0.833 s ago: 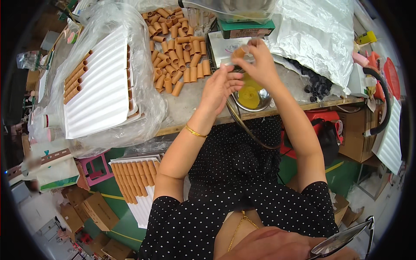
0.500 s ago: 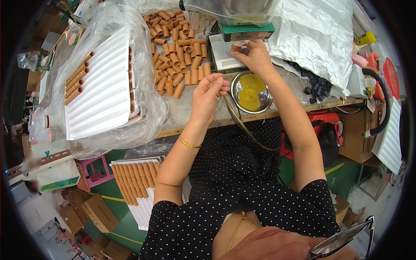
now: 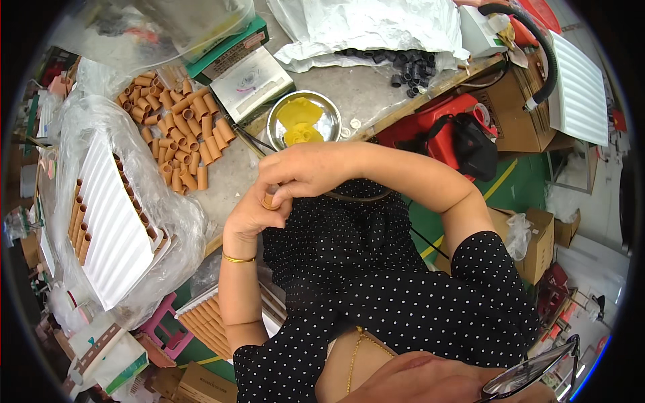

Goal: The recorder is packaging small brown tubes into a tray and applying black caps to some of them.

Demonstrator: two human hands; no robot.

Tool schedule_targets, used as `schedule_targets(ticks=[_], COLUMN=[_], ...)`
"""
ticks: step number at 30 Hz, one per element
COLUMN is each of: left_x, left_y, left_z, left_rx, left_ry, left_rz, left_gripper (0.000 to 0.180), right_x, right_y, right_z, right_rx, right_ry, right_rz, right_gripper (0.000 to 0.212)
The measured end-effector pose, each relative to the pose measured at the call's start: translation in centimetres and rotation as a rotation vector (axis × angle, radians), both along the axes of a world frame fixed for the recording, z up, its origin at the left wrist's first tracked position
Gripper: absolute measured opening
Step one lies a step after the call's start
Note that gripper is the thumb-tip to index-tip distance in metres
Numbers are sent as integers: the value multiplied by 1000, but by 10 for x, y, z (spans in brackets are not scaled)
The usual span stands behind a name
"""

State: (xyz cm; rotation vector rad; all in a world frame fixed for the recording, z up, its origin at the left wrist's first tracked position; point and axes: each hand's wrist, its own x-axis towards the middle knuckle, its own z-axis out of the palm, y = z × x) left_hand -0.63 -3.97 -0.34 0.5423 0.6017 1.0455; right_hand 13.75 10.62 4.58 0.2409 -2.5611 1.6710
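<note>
Tube [image 3: 269,199], a short brown cardboard one, sits at frame centre, pinched between both hands just off the near edge of the bench [image 3: 349,101] and in front of the dotted black blouse [image 3: 376,282]. Only its end shows, round and tan, the rest covered by fingers. The left hand [image 3: 250,216] curls closed around it from below, a gold bangle [image 3: 238,258] on the wrist. The right hand [image 3: 302,171] lies over the top, fingers bent down onto the tube.

Half a second ago both hands were up over the bench, the right one at the steel bowl [image 3: 304,122], the left beside it; now they have drawn back toward the body and met, and the view has swung so the bowl lies above them.

The bowl, holding yellow paste, stands just above the right hand, near the bench edge, with a thin dark cord running under the wrist. A loose heap of like tubes [image 3: 181,138] lies upper left of the hands, a strip of bare bench between heap and bowl. Further left a white ribbed tray [image 3: 114,228] in clear plastic holds tubes in rows. A small scale [image 3: 252,82] stands above the bowl; black rings [image 3: 410,67] are strewn at upper right beside a crumpled white bag [image 3: 363,27]. Below the left forearm, another tray of tubes [image 3: 208,322] rests low by the lap. Room to move is open mainly between hands and bowl.
</note>
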Motion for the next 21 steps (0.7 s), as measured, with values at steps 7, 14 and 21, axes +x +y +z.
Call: schedule_targets(ticks=[7, 14, 21], left_x=[39, -13, -66], left_y=[20, -17, -46], left_z=[18, -4, -1], left_rx=[35, 94, -10], left_ry=[1480, 1891, 2060], left_rz=[550, 701, 1106], left_gripper=[49, 15, 15], right_x=[11, 108, 139], right_y=[-27, 85, 136], right_z=[-18, -14, -69], right_rx=[-110, 818, 1152], right_ry=[-131, -433, -412], right_rz=[-551, -1071, -957], right_gripper=[19, 22, 28])
